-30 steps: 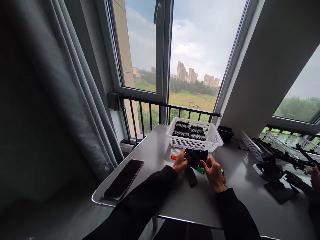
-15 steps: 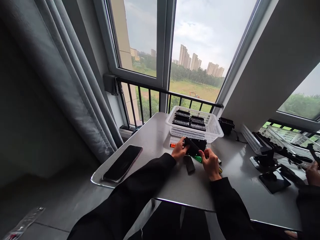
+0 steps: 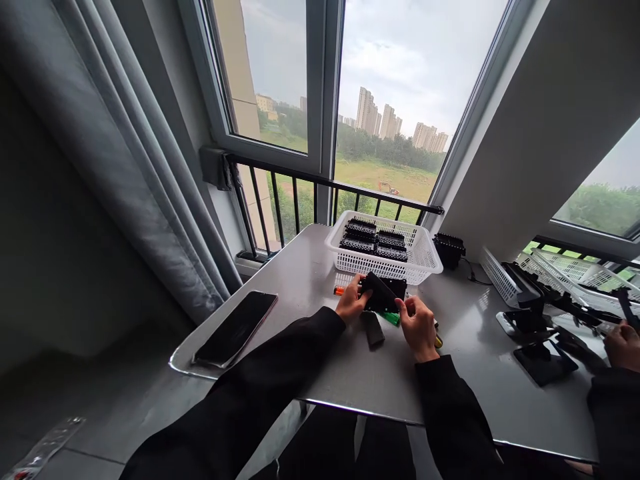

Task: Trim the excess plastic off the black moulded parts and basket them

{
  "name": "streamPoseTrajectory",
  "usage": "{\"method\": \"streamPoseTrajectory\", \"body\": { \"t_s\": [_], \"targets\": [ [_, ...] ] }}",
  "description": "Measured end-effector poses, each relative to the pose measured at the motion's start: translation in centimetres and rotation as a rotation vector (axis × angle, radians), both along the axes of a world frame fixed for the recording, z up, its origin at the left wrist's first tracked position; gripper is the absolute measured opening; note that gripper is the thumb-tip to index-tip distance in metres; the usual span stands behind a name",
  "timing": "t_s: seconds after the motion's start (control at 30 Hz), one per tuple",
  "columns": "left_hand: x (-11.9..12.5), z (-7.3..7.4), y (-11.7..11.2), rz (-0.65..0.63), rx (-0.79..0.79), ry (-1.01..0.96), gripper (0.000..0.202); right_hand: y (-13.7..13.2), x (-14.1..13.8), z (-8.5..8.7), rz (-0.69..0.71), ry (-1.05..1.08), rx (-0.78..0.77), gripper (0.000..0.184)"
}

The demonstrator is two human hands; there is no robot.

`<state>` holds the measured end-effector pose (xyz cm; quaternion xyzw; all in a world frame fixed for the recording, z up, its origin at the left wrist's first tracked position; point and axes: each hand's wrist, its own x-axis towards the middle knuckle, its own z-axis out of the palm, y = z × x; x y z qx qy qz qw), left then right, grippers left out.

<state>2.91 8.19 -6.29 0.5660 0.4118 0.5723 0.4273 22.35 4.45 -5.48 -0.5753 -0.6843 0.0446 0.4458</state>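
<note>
Between my hands is a flat black plate point(image 3: 383, 292), tilted down toward the right. My left hand point(image 3: 353, 301) is closed on its upper left end, while the fingers of my right hand point(image 3: 419, 328) pinch at its lower right end. Behind the plate shows a black part with small dots along its edge point(image 3: 399, 288); whether the two are joined I cannot tell. Under my hands lie a green-handled tool point(image 3: 390, 319) and a small dark block point(image 3: 373, 330). An orange object point(image 3: 339, 291) sits beside my left hand, and a yellow one point(image 3: 439, 341) peeks out beside my right.
A white plastic basket point(image 3: 425, 263) holding several black ribbed parts stands behind my hands. A phone point(image 3: 236, 328) lies at the table's left. Rightward are another black ribbed part point(image 3: 449, 250), white baskets point(image 3: 496, 275), dark pieces point(image 3: 545, 363) and another person's hand point(image 3: 623, 345).
The whole view has shifted slightly, so things sit a little farther left. Both hands keep their hold on the black plate, with hardly any movement.
</note>
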Motion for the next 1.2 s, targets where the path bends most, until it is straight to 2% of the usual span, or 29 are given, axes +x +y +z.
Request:
{"method": "streamPoseTrajectory", "body": {
  "t_s": [0.13,0.2,0.37,0.47,0.6,0.77,0.87,1.03,1.1,1.2],
  "targets": [
    [0.0,0.1,-0.1,0.015,-0.022,-0.003,0.028,0.4,1.2,0.2,-0.113,0.050,-0.002,0.047],
    [0.1,0.1,-0.2,0.007,-0.038,0.003,0.028,0.3,1.4,0.2,-0.121,0.055,0.005,0.047],
    [0.2,0.0,-0.4,0.000,0.003,0.060,0.029,-0.3,-0.3,0.0,0.060,-0.030,0.005,0.048],
    [0.3,0.2,-0.5,-0.012,0.022,0.043,0.030,-0.4,-0.8,0.0,0.090,-0.076,0.003,0.048],
    [0.3,0.5,-0.6,-0.049,0.001,0.003,0.028,-0.1,0.4,0.3,-0.006,-0.003,0.029,0.047],
    [0.1,0.8,-0.8,0.005,-0.016,0.021,0.027,0.4,2.0,0.5,-0.123,0.109,-0.015,0.046],
    [-0.1,0.8,-0.9,0.035,0.001,0.069,0.025,0.3,1.7,0.5,-0.062,0.140,-0.027,0.046],
    [-0.2,0.4,-0.6,0.008,0.073,0.094,0.025,0.3,0.8,0.2,0.062,0.083,-0.053,0.048],
    [-0.3,0.1,-0.3,0.028,0.081,0.090,0.027,0.5,1.2,0.1,0.037,0.093,-0.075,0.048],
    [-0.4,-0.1,-0.1,0.045,0.076,0.091,0.029,0.7,2.2,0.2,-0.072,0.131,-0.091,0.048]
  ]
}}
